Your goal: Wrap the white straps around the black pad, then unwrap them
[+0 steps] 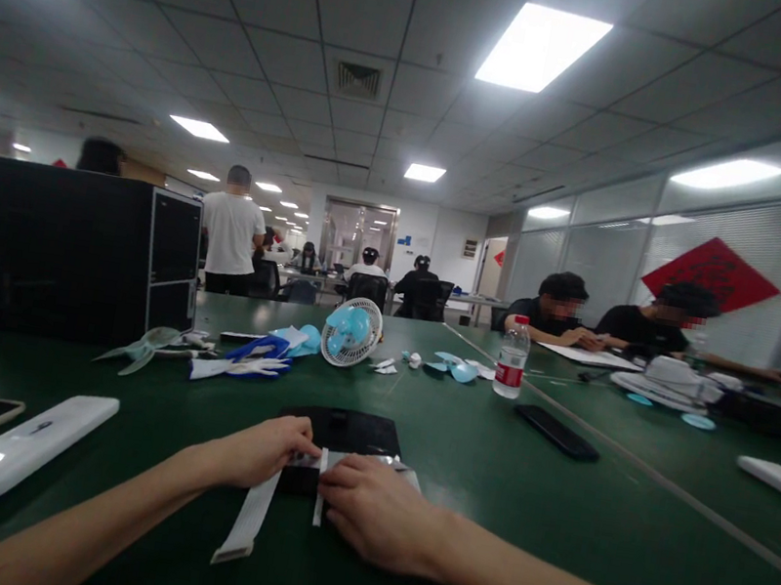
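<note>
No lettering can be read with certainty. On the glass wall at right, a red diamond-shaped sign (712,270) carries dark characters, too blurred to make out. A plastic bottle (517,337) on the green table (466,473) wears a red-and-white label (509,375), its print too small to read.
</note>
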A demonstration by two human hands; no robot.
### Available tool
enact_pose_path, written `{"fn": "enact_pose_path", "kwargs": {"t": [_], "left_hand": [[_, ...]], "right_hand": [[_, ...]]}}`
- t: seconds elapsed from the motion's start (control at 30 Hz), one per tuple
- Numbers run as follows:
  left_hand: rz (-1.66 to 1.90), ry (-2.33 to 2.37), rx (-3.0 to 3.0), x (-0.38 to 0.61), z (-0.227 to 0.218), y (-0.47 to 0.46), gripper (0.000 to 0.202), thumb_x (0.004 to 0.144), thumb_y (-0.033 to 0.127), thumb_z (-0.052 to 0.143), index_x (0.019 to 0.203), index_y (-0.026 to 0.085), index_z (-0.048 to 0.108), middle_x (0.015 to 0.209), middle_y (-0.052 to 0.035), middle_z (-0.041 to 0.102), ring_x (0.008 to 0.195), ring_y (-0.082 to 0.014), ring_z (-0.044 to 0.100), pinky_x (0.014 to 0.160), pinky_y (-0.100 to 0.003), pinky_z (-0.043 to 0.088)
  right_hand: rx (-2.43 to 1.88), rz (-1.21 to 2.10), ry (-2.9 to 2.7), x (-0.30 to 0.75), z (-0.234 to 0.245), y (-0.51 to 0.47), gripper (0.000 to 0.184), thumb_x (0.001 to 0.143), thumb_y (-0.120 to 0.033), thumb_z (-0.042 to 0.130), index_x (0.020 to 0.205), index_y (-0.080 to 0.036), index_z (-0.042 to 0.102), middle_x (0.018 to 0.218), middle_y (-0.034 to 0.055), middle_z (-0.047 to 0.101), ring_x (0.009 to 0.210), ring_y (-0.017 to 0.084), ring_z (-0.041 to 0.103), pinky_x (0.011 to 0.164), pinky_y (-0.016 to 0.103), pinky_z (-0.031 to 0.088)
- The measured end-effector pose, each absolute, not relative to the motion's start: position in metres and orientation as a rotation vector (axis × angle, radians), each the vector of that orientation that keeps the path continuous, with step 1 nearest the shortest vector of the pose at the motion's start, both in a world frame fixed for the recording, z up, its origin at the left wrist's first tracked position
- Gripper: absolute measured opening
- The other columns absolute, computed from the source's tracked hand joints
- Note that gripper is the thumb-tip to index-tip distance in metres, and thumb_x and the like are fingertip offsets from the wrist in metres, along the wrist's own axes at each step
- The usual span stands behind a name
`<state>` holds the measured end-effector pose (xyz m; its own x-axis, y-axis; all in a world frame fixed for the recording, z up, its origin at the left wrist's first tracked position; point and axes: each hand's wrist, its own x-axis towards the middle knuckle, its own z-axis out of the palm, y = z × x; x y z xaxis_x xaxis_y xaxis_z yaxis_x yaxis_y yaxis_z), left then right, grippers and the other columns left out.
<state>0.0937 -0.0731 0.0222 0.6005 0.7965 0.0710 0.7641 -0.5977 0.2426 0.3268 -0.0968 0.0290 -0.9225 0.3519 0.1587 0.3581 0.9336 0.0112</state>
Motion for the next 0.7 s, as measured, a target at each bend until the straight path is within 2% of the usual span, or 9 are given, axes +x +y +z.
{"fn": "enact_pose_path", "kwargs": {"t": [0.17, 0.43, 0.6, 0.7], "left_hand": [[0.247, 1.306, 2.660, 0.093, 0.020, -0.071, 0.041, 0.086, 0.011, 0.038, 0.114, 0.030, 0.063, 0.111, -0.0022, 0.055, 0.099, -0.0174, 0.053, 0.086, -0.029, 0.039], [0.237, 1.270, 2.697, 0.092, 0.022, -0.071, 0.039, 0.085, 0.012, 0.041, 0.111, 0.030, 0.064, 0.109, -0.0015, 0.057, 0.098, -0.0163, 0.054, 0.087, -0.028, 0.040], [0.211, 1.230, 2.777, 0.093, 0.023, -0.071, 0.037, 0.087, 0.013, 0.040, 0.108, 0.030, 0.065, 0.105, -0.0016, 0.058, 0.094, -0.0155, 0.056, 0.085, -0.027, 0.042], [0.161, 1.224, 2.792, 0.091, 0.025, -0.072, 0.034, 0.087, 0.014, 0.041, 0.106, 0.030, 0.066, 0.107, -0.0014, 0.059, 0.096, -0.0156, 0.057, 0.086, -0.027, 0.042]], "right_hand": [[-0.466, -0.153, -2.918, 0.330, 0.025, -0.097, 0.034, 0.093, -0.024, 0.041, 0.117, -0.011, 0.062, 0.113, 0.0102, 0.065, 0.107, 0.020, 0.054, 0.097, 0.032, 0.038], [-0.652, -0.021, -2.870, 0.324, 0.018, -0.080, 0.038, 0.095, -0.035, 0.040, 0.119, -0.015, 0.061, 0.123, 0.0108, 0.061, 0.114, 0.021, 0.054, 0.102, 0.037, 0.037], [-0.675, 0.022, -2.873, 0.321, 0.014, -0.069, 0.046, 0.096, -0.040, 0.035, 0.126, -0.012, 0.057, 0.131, 0.0132, 0.056, 0.121, 0.023, 0.051, 0.104, 0.037, 0.036], [-0.678, 0.073, -2.876, 0.328, 0.017, -0.068, 0.049, 0.096, -0.043, 0.035, 0.132, -0.014, 0.052, 0.135, 0.0115, 0.053, 0.123, 0.023, 0.049, 0.106, 0.037, 0.035]]}}
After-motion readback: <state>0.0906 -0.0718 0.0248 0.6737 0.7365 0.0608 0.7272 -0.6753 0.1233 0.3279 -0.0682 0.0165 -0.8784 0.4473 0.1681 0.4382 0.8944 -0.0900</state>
